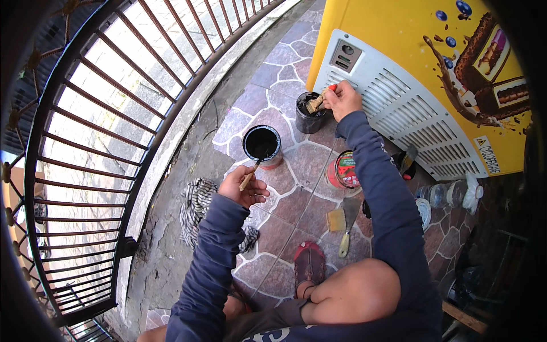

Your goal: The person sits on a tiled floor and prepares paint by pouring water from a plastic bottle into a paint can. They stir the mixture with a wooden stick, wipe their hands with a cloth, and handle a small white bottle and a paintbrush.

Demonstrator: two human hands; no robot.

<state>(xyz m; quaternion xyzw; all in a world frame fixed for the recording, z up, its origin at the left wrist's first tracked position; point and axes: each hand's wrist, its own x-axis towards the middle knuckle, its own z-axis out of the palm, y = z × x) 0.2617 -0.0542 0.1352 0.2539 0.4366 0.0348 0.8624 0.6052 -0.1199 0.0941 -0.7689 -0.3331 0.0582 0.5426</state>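
My left hand (238,187) has its thumb and forefinger closed on a thin wooden stick (246,182). The stick's dark end reaches into an open can (274,158) of black paint. Farther off and to the right, my right hand (345,100) grips a paintbrush (315,104), of which a bit of red shows at the fingers. Its pale bristles are at the mouth of a dark, paint-smeared tin (310,123); whether they touch the rim or the paint I cannot tell. Both containers stand upright on the tiled floor.
A red tin (342,171) stands beside my right forearm. Nearer lie a wide brush (336,220) and a scraper (345,244). A striped cloth (196,208) lies left. A yellow cabinet (393,40) with a vented panel rises right; a black metal fence (149,145) curves left. Plastic bottles (447,195) lie right.
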